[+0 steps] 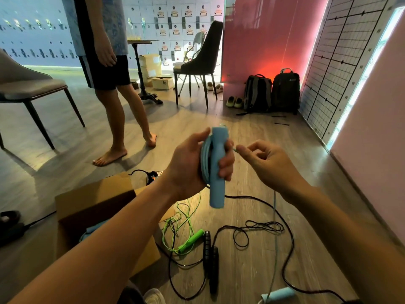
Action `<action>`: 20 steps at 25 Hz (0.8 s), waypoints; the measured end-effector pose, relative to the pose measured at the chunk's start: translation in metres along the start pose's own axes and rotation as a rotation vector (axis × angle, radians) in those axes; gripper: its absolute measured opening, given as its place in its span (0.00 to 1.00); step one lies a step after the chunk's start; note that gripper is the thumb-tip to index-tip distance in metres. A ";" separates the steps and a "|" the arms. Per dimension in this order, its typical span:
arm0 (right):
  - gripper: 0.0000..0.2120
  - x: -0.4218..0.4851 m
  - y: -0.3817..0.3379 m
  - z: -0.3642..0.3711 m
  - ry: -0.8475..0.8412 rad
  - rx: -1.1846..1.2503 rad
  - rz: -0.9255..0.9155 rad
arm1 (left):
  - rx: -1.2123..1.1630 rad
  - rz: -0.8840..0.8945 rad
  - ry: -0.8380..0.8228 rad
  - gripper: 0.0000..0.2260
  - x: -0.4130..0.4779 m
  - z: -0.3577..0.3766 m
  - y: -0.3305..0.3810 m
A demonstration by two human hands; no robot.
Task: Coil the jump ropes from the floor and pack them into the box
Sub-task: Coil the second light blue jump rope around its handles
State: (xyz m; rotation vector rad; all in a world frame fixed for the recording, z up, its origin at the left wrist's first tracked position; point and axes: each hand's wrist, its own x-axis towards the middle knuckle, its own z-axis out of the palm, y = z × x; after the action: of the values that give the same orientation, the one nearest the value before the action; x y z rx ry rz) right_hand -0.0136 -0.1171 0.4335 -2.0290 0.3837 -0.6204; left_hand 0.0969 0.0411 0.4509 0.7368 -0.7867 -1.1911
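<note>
My left hand (192, 163) grips a light blue jump rope handle (218, 167) upright, with several loops of its blue cord wound beside it. My right hand (263, 161) pinches the blue cord just right of the handle. The cord hangs down to the second blue handle (278, 295) on the floor. A green jump rope (190, 239) and a black jump rope (210, 260) lie tangled on the floor below. The open cardboard box (92, 207) stands at lower left, with something blue inside.
A barefoot person (114, 106) stands ahead on the left. Chairs (197, 64) stand left and centre back, two backpacks (271, 93) and shoes lean by the pink wall. A power strip (153, 175) and black cable lie behind the box.
</note>
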 end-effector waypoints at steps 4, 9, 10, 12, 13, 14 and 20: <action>0.13 -0.001 -0.004 0.010 -0.154 -0.132 -0.064 | -0.225 0.286 0.134 0.15 0.003 -0.003 0.007; 0.14 -0.004 -0.008 0.017 -0.409 -0.120 0.004 | -0.275 0.527 0.442 0.14 0.009 -0.017 0.012; 0.15 -0.004 -0.008 0.015 -0.442 -0.143 0.010 | -0.262 0.579 0.524 0.14 0.009 -0.023 0.016; 0.18 -0.005 -0.008 0.007 -0.491 -0.150 0.012 | -0.167 0.655 0.685 0.12 0.006 -0.043 0.023; 0.19 -0.005 -0.008 0.003 -0.499 -0.141 0.006 | -0.069 0.668 0.758 0.10 0.004 -0.053 0.025; 0.19 -0.006 -0.007 -0.002 -0.487 -0.131 -0.011 | 0.061 0.657 0.822 0.09 0.002 -0.062 0.025; 0.14 -0.001 -0.002 -0.016 -0.104 -0.137 -0.222 | 0.695 0.221 0.716 0.09 -0.002 -0.068 0.003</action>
State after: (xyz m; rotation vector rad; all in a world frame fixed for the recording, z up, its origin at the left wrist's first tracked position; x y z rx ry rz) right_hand -0.0237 -0.1273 0.4416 -2.2437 0.1429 -0.6345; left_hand 0.1550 0.0488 0.4168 1.4960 -0.6340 -0.3640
